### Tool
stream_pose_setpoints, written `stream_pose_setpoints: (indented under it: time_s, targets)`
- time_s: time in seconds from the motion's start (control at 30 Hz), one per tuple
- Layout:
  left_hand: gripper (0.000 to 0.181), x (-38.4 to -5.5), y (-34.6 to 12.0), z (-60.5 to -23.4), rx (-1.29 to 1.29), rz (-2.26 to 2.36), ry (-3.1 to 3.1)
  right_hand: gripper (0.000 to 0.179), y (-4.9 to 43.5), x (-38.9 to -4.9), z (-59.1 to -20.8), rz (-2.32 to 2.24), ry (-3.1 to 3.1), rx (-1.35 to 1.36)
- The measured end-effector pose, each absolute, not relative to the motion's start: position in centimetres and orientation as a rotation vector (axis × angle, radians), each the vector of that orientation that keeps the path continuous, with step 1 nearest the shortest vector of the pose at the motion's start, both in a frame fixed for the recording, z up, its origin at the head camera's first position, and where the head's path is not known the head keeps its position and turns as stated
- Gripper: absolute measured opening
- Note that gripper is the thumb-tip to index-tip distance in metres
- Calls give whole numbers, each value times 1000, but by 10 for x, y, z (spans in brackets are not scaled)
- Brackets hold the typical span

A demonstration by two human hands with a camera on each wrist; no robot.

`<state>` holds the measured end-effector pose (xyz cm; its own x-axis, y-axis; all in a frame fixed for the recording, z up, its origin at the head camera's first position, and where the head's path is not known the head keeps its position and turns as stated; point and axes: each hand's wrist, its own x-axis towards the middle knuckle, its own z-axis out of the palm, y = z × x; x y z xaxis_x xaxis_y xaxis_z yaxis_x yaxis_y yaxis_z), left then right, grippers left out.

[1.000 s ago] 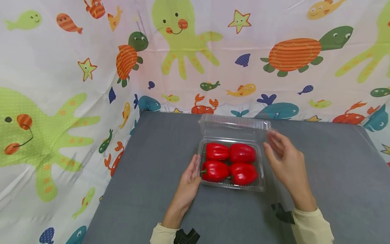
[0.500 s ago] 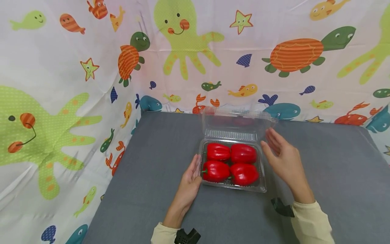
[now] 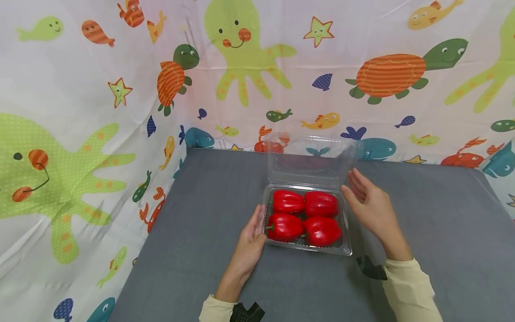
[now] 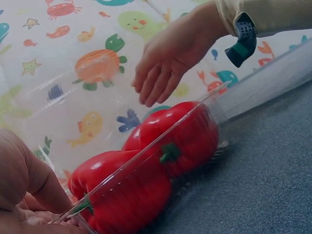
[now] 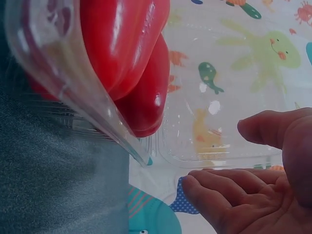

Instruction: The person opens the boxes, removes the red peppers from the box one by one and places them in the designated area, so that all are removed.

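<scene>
A clear box (image 3: 347, 246), loaded and unlidded, on a grey table (image 3: 193, 223). Nearest, cream sleeves (image 3: 410, 290) cover the forearms, and a black device (image 3: 246, 312) sits at each cuff. The left hand (image 3: 248, 239) grips the box at its left side, the thumb at the near corner and the fingers along the outer wall. The right hand (image 3: 370, 201) is just beside the far right corner, its fingers extended, its thumb held apart from them, and nothing in its grasp; whether it touches the plastic cannot be told.

Inside the box, four red peppers (image 3: 321, 231) fill two rows of two. In the near row, both show a green stem turned to the left; the far row lies directly behind. The lid (image 3: 310, 163) is joined to the far edge of the box and stands raised, its exact tilt hard to judge; cloth prints show through it.

Beyond, the table's far edge meets a white cloth (image 3: 281, 22), which also runs along the left side. Its printed figures include a light-green octopus (image 3: 237, 49), an orange-shelled turtle (image 3: 390, 76) and a blue whale (image 3: 378, 149).
</scene>
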<state>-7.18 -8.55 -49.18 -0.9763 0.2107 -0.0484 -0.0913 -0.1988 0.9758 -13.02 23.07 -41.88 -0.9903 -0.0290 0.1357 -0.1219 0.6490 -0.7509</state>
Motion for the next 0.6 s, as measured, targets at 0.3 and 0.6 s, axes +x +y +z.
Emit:
stream_pose_setpoints:
  time_s: [0.3,0.6]
  targets:
    - [81,-71,-86,-493,150,2293,1839,79,231,-139,-420,1292,-2805,129]
    - [80,-72,-87,-493,145,2293,1834,83,232,-147,-422,1294,-2854,164]
